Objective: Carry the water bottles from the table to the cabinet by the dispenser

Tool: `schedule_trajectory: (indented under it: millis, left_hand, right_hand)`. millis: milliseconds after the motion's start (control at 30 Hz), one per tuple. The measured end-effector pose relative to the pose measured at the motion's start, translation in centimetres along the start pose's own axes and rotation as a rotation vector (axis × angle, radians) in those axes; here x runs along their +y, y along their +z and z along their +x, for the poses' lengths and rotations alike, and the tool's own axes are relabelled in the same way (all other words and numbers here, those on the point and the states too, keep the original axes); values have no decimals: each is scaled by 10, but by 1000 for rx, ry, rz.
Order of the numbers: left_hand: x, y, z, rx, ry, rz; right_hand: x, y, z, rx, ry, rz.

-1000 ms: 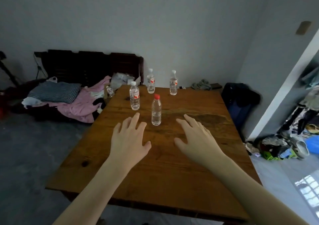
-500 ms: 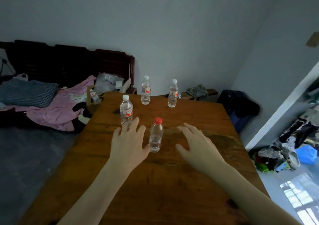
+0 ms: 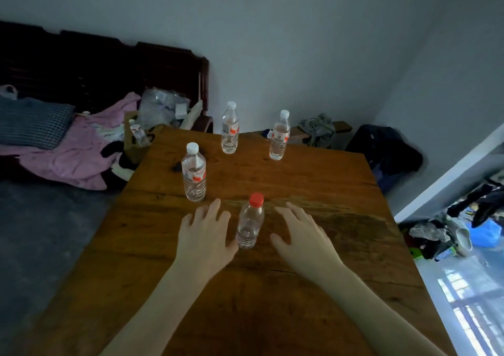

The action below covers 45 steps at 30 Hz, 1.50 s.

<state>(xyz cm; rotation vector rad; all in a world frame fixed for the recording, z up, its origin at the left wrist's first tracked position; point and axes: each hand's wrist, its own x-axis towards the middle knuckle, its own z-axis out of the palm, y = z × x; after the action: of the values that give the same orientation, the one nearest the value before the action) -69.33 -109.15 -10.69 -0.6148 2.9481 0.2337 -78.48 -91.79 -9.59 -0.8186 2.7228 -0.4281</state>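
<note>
Four bottles stand upright on the table (image 3: 313, 181), none lifted yet. The red-cap bottle (image 3: 249, 223) is nearest, sitting right between both hands. The left hand (image 3: 204, 235) has its fingers spread and straight, thumb just beside the bottle's base, maybe touching, hard to say. The right hand (image 3: 300, 237) is spread too, a little apart on the other side. Neither one grips anything.

Further back stands the near white-cap bottle (image 3: 194, 173), then the far left bottle (image 3: 230, 129) and far right bottle (image 3: 279, 136) near the table's far edge, well apart from each other.

These look like thin clear plastic, small, light enough for one hand each. The walls will likely give under a hard squeeze, and the smooth sides could slip, so the ribbed lower body or the waist below the shoulder seems the best hold, not the cap.

The table is dark wood, worn and grainy, flat enough. Beyond it a dark bench (image 3: 95, 63) carries pink cloth (image 3: 79, 153) and a checked cushion (image 3: 32, 122). A plain grey wall behind, clutter on the floor at the right by a bright doorway. No cabinet or dispenser in view.
</note>
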Motion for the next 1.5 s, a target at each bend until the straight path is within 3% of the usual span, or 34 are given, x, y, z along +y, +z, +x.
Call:
schedule_trajectory:
  millis: [233,400,667,833,1033,1133,1200,1333,1500]
  left_hand:
    - [-4,27,34,-54,11,-43]
    - [-1,83,64,-240,-93,-487]
    - [6,114,93,-4,-55,-1008]
    - [4,112,97,-60,-23,-1073]
    - [0,103,95,17,0,-1011]
    - [3,97,86,83,34,-983]
    - [5,88,78,131,69,-992]
    - [18,59,59,121,169,-1031]
    - [40,29,37,77,314,-1066]
  right_hand:
    - [15,16,22,-27,36,54]
    - [24,49,23,-96,71,110]
    - [37,83,28,-183,135,139]
    - [42,89,32,-185,135,155]
    - [51,95,32,-170,139,250]
    - [56,95,33,-212,202,458]
    - [59,91,33,-314,362,705]
    - [67,77,31,-527,793,1520]
    - [72,68,19,-505,823,1762]
